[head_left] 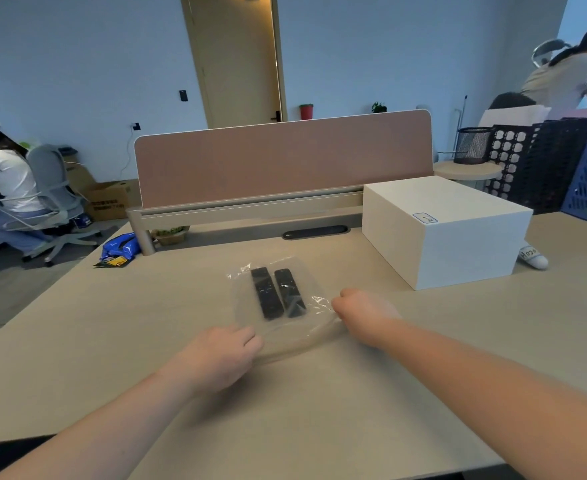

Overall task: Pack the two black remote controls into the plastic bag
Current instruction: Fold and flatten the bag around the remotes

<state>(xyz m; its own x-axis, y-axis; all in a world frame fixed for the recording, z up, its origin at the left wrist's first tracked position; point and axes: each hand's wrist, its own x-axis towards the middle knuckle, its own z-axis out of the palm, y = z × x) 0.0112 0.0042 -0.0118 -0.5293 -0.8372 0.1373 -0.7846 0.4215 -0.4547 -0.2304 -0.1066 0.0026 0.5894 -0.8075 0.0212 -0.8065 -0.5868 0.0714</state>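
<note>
A light wooden desk (77, 341) seen from a head-worn camera, with two bare forearms reaching forward. On the left, the left hand (222, 355) lies knuckles up, fingers curled onto the near left edge of a clear plastic bag (285, 327); it seems to pinch the film, though the fingertips are hidden. In the middle, the bag lies flat on the desk. Two black remote controls (278, 294) sit side by side, apparently already inside it, long ends pointing away. On the right, the right hand (361, 313) is closed in a loose fist on the bag's near right edge, pulling the film taut. Further right stands a white box (451, 233), well apart.

Packing looks nearly done; this seems the closing stage. The next move likely calls for pressing or folding the open near edge shut without letting the remotes slide out.
</note>
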